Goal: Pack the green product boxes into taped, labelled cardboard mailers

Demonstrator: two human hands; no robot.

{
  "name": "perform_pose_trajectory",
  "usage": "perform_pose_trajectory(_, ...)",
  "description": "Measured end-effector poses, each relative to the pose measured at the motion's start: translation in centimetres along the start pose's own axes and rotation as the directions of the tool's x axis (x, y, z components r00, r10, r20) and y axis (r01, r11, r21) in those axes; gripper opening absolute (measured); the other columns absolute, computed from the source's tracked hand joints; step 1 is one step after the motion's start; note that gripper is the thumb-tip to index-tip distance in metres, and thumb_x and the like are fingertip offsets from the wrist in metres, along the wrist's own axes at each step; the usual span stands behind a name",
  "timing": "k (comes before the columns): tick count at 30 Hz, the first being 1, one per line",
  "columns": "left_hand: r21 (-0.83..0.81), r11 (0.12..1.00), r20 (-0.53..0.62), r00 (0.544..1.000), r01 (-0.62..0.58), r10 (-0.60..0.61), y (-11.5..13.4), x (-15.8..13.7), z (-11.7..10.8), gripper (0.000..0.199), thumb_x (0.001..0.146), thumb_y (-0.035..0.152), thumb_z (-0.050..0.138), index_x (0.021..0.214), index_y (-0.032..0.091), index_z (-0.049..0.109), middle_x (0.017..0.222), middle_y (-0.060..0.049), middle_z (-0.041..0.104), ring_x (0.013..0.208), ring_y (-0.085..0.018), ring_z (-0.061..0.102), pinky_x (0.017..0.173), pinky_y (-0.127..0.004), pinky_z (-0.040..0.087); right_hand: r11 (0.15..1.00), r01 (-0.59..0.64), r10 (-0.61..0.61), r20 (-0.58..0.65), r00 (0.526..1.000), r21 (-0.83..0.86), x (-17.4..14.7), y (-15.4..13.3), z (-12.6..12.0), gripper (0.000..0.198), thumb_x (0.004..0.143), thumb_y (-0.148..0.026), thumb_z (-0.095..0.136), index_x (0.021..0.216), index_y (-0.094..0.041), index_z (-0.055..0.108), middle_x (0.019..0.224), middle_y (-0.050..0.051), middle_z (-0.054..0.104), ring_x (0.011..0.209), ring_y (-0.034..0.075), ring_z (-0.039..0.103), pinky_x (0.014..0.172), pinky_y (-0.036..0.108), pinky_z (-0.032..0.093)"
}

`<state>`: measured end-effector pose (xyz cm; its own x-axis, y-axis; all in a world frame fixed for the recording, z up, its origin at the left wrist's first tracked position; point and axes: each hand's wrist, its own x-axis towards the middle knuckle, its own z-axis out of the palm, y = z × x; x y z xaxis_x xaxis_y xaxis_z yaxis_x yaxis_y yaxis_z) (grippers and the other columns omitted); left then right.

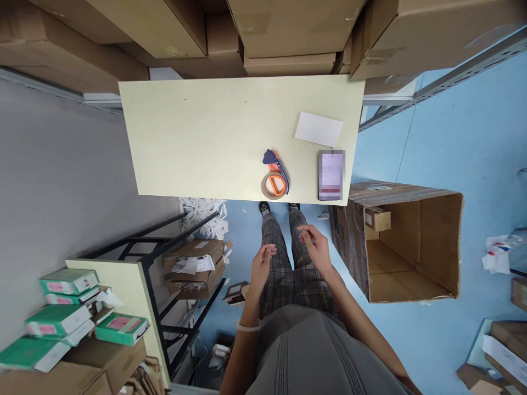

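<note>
My left hand (262,263) hangs in the air in front of my body, palm inward, fingers loosely bent and holding nothing. Level with it, a little higher, my right hand (316,246) is also free, its fingers slightly curled and apart. Both are short of the near edge of a pale yellow table (197,142). On that table, near its front edge, lies an orange and blue tape dispenser (281,171) with a roll of tape. To its right rests a flat rectangular thing (331,174) with a blurred, pixelated face. A white sheet or flat box (318,130) lies behind that.
A large open cardboard box (357,247) stands to the right, with a small carton (379,219) inside. Brown cartons (292,27) fill the shelf beyond the table. At lower left, green boxes (121,327) are stacked beside a black metal frame (152,307). Paper scraps (203,219) lie below.
</note>
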<state>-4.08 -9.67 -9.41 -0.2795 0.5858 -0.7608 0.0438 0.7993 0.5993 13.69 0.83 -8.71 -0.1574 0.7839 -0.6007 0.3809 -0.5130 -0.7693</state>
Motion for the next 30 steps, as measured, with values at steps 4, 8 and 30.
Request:
perform_pose_trajectory(4,-0.009,1.0,0.003,1.0,-0.007,0.007,0.2,-0.2,0.0,0.043,0.093,0.057,0.042,0.101,0.021,0.064,0.099,-0.009,0.072,0.096,-0.022,0.069,0.089,-0.038,0.054,1.0,0.005,-0.005,0.003,1.0,-0.002,-0.1,-0.1,-0.1,0.032,0.094,-0.041,0.043,0.104,-0.021,0.067,0.077,0.003,0.066,0.075,0.02,0.064,0.067,0.029,0.048)
perform_pose_trajectory(8,-0.019,1.0,0.008,1.0,-0.015,0.015,0.4,-0.4,-0.1,0.044,0.093,0.058,0.042,0.1,0.021,0.064,0.102,-0.01,0.071,0.097,-0.022,0.068,0.09,-0.039,0.054,1.0,0.011,-0.011,0.006,1.0,-0.008,-0.2,-0.4,-0.1,0.033,0.094,-0.041,0.043,0.104,-0.021,0.067,0.078,0.003,0.067,0.074,0.019,0.064,0.069,0.029,0.048)
perform_pose_trajectory(30,0.29,0.784,-0.443,0.649,-0.548,0.618,13.4,-1.7,-12.2,0.058,0.097,0.049,0.043,0.15,0.028,0.034,0.157,-0.005,0.036,0.147,-0.021,0.029,0.123,-0.041,0.019,0.798,0.551,-0.571,-0.015,0.821,-0.242,1.0,-12.4,-0.2,0.055,0.092,-0.047,0.052,0.143,-0.026,0.044,0.131,0.012,0.057,0.117,0.026,0.056,0.097,0.045,0.046)
